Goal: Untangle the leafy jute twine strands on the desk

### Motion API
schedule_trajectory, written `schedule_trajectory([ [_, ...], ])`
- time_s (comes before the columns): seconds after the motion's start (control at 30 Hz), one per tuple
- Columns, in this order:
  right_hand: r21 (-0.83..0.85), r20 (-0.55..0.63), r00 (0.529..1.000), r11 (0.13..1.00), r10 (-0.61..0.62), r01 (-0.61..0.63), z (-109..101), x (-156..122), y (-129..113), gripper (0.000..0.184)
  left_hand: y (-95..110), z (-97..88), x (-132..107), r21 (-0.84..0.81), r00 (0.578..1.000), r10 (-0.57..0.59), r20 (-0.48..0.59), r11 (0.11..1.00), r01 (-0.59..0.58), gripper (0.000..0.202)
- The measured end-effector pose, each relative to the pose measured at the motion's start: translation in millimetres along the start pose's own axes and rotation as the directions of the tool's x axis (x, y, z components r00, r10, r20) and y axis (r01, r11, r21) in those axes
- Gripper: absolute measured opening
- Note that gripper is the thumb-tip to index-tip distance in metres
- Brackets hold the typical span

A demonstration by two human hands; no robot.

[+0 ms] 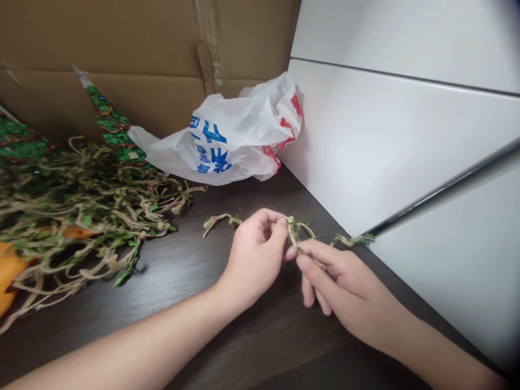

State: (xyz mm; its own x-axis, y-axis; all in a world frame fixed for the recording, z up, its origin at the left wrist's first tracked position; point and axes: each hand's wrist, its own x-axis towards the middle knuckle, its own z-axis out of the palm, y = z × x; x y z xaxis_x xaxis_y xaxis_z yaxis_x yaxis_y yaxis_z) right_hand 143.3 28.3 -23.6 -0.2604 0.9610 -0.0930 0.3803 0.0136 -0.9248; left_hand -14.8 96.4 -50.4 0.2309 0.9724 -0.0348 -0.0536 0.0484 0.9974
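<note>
Between my two hands is a short length of leafy twine [293,233], tan cord with small green leaves. My left hand [258,254] pinches its upper end between thumb and fingers. Lower down, the thumb and forefinger of my right hand [345,281] are closed on the same twine, with the other fingers curled below. Another leafy twine piece [221,221] lies on the dark table just behind my left hand. To the right, a further leafy twine piece [352,240] rests by the white panel.
A large tangled pile of leafy twine [101,211] covers the left side, with orange material [10,273] at its edge. Behind are green Christmas tree shapes [111,127], a crumpled white plastic bag [227,141] and a cardboard box [134,43]. White panels [365,141] border the dark table [179,271] at right.
</note>
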Motion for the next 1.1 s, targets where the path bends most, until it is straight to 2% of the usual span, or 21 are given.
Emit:
schedule_trajectory([
  [0.07, -0.150, 0.060, 0.983, 0.972, -0.175, 0.183, -1.5, -2.5, -4.8, 0.026, -1.6, 0.1, 0.4, -0.015, 1.000, 0.012, -0.029, 1.000, -0.012, 0.017],
  [0.13, -0.165, 0.193, 0.943, 0.938, -0.272, 0.304, -4.4, -5.9, -11.0, 0.025, -3.0, 0.3, 1.1, -0.019, 0.998, 0.025, -0.063, 0.999, -0.027, 0.016],
  [0.2, -0.137, 0.288, 0.924, 0.944, -0.253, 0.301, -5.9, -7.8, -15.5, 0.024, -3.3, 0.6, 2.0, -0.011, 0.997, 0.025, -0.073, 1.000, -0.026, 0.016],
  [0.23, -0.137, 0.297, 0.931, 0.955, -0.213, 0.262, -5.8, -7.8, -16.4, 0.025, -2.9, 0.7, 2.2, -0.005, 0.997, 0.022, -0.073, 1.000, -0.022, 0.016],
  [0.27, -0.151, 0.274, 0.949, 0.967, -0.157, 0.203, -5.0, -6.9, -16.1, 0.027, -2.2, 0.8, 2.2, -0.001, 0.997, 0.021, -0.074, 1.000, -0.021, 0.016],
  [0.33, -0.173, 0.140, 0.990, 0.985, -0.002, 0.027, -2.1, -3.4, -12.8, 0.034, -0.2, 0.8, 1.4, 0.012, 0.997, 0.032, -0.064, 0.999, -0.032, 0.016],
  [0.4, -0.115, -0.013, 0.988, 0.981, 0.156, -0.156, 0.7, 1.2, -7.7, 0.035, 1.6, 0.5, -0.4, 0.039, 0.997, 0.068, -0.036, 0.997, -0.067, 0.015],
  [0.43, -0.062, -0.061, 0.977, 0.976, 0.205, -0.209, 1.7, 3.3, -5.1, 0.034, 2.0, 0.3, -1.5, 0.059, 0.996, 0.091, -0.015, 0.994, -0.090, 0.014],
  [0.57, 0.091, -0.155, 0.968, 0.979, 0.197, -0.185, 1.2, 9.0, 3.9, 0.029, 1.3, -0.8, -5.6, 0.140, 0.982, 0.170, 0.082, 0.973, -0.181, 0.013],
  [0.7, 0.262, -0.196, 0.959, 0.953, 0.207, -0.152, -1.4, 11.3, 12.2, 0.022, 0.9, -1.5, -8.8, 0.242, 0.938, 0.305, 0.165, 0.909, -0.339, 0.014],
  [0.77, 0.343, -0.182, 0.964, 0.931, 0.195, -0.124, -1.6, 11.6, 13.6, 0.018, 0.9, -1.1, -9.5, 0.241, 0.932, 0.313, 0.182, 0.905, -0.351, 0.014],
  [0.83, 0.368, -0.155, 0.971, 0.923, 0.183, -0.115, -1.1, 10.9, 11.6, 0.017, 0.3, -0.3, -8.7, 0.211, 0.945, 0.279, 0.172, 0.926, -0.312, 0.013],
  [0.9, 0.263, -0.118, 0.982, 0.958, 0.149, -0.114, 0.0, 8.4, 6.6, 0.017, -1.1, 0.7, -6.1, 0.152, 0.968, 0.219, 0.123, 0.960, -0.236, 0.013],
  [0.97, 0.011, -0.054, 0.997, 0.999, 0.049, -0.048, 1.6, 3.7, 0.9, 0.019, -3.2, 1.4, -2.1, 0.072, 0.987, 0.154, 0.037, 0.985, -0.157, 0.014],
  [1.03, -0.225, 0.055, 0.995, 0.970, -0.088, 0.098, 2.8, -2.3, -3.8, 0.023, -5.4, 1.6, 1.9, 0.009, 0.993, 0.109, -0.052, 0.994, -0.108, 0.016],
  [1.1, -0.287, 0.130, 0.977, 0.937, -0.168, 0.199, 3.0, -7.4, -6.8, 0.029, -7.1, 1.2, 4.6, -0.023, 0.990, 0.089, -0.113, 0.996, -0.092, 0.017],
])
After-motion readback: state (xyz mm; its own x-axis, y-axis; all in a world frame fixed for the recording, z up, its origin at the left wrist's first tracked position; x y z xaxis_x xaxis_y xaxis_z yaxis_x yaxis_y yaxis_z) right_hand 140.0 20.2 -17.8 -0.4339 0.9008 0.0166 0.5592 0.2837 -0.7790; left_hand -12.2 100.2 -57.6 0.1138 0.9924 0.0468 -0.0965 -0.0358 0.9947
